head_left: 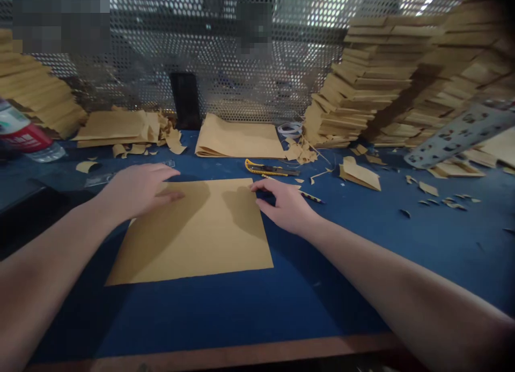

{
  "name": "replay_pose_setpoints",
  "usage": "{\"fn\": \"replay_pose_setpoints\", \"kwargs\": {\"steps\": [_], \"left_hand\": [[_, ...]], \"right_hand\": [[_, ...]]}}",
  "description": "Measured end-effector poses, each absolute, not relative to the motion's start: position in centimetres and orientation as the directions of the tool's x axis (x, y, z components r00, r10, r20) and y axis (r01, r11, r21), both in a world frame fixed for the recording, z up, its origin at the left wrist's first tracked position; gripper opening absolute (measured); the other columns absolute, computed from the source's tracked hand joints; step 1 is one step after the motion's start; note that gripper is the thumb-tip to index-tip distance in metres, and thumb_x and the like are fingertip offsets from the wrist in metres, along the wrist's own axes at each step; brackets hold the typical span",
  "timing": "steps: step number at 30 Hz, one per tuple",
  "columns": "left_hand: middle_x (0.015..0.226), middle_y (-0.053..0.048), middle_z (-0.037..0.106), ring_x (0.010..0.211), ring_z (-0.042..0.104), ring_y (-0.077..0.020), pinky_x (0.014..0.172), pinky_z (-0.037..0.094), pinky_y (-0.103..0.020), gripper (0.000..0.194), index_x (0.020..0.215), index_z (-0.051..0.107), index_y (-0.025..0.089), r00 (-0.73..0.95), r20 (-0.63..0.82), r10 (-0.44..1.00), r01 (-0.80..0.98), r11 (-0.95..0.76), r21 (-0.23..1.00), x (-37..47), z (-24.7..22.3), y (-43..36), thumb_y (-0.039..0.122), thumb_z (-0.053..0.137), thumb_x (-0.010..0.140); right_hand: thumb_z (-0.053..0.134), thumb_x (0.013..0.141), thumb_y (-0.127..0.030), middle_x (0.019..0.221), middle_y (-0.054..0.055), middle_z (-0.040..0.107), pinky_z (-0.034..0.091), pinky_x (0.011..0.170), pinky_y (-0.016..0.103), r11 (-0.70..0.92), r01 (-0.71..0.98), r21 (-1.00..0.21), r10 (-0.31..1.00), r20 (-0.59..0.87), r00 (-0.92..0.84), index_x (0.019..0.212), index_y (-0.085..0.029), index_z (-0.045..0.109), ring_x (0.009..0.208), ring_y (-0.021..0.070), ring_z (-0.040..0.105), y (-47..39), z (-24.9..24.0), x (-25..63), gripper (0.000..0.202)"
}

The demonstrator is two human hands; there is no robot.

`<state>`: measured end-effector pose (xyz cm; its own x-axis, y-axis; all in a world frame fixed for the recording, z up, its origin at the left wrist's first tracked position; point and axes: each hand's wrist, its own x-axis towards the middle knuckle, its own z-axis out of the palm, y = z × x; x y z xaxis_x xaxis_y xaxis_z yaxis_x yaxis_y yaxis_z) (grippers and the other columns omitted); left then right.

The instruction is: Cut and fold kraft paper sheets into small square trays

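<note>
A sheet of brown kraft paper (201,238) lies flat on the blue tabletop in front of me. Over its far left corner is my left hand (134,192), fingers stretched out and thumb apart, gripping nothing. At the sheet's far right corner, the fingertips of my right hand (285,203) touch the edge, with a gap between thumb and forefinger. A yellow utility knife (271,169) lies just beyond that hand. Partly hidden by the same hand, a dark pen-like stick (311,198) rests on the table.
Tall stacks of folded brown paper (354,88) rise at the back right, another stack (36,88) at the left. A folded paper bundle (241,139) lies behind the knife. A red-labelled bottle (28,136) leans in from the left. Paper scraps (428,188) dot the right side.
</note>
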<state>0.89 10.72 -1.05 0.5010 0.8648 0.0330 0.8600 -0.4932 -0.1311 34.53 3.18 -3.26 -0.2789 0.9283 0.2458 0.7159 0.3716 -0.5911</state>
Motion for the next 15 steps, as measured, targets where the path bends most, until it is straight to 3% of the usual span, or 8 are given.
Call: {"fn": "replay_pose_setpoints", "kwargs": {"steps": [4,9,12,15], "left_hand": [[0.133,-0.015,0.055,0.12,0.052,-0.0392,0.102,0.036,-0.051,0.098,0.138,0.049,0.019,0.535,-0.013,0.845,0.841,-0.534,-0.091,2.0,-1.8,9.5,0.088,0.05,0.068],[0.129,-0.018,0.052,0.121,0.048,-0.0442,0.101,0.037,-0.055,0.116,0.136,0.049,0.016,0.453,-0.072,0.888,0.89,-0.456,-0.017,2.1,-2.2,9.8,0.089,0.064,0.047],[0.12,-0.013,0.056,0.113,0.054,-0.0362,0.096,0.043,-0.046,0.1,0.124,0.056,0.019,0.48,-0.052,0.876,0.876,-0.475,0.085,1.9,-1.9,10.3,0.081,0.072,0.047],[0.11,-0.008,0.058,0.101,0.058,-0.025,0.09,0.047,-0.036,0.06,0.106,0.062,0.021,0.59,0.091,0.802,0.777,-0.595,0.208,1.6,-1.3,10.5,0.071,0.063,0.073]], "right_hand": [[0.069,0.08,-0.029,0.119,0.007,0.066,0.049,0.098,0.041,0.42,0.736,-0.53,0.907,0.253,-0.336,0.112,-0.021,0.062,0.111,0.0242,0.061,3.0,-3.3,34.3,0.034],[0.079,0.071,-0.044,0.133,0.012,0.057,0.043,0.105,0.048,0.42,0.755,-0.503,0.906,0.192,-0.376,0.116,-0.02,0.06,0.126,0.0298,0.052,2.7,-3.2,34.0,0.055],[0.079,0.07,-0.046,0.14,0.012,0.05,0.039,0.109,0.052,0.394,0.761,-0.516,0.918,0.18,-0.353,0.123,-0.021,0.056,0.133,0.0318,0.044,2.5,-3.3,34.0,0.063],[0.077,0.074,-0.041,0.14,0.012,0.051,0.042,0.107,0.053,0.335,0.739,-0.585,0.942,0.193,-0.275,0.133,-0.024,0.047,0.13,0.0314,0.047,2.5,-3.5,34.0,0.068]]}}
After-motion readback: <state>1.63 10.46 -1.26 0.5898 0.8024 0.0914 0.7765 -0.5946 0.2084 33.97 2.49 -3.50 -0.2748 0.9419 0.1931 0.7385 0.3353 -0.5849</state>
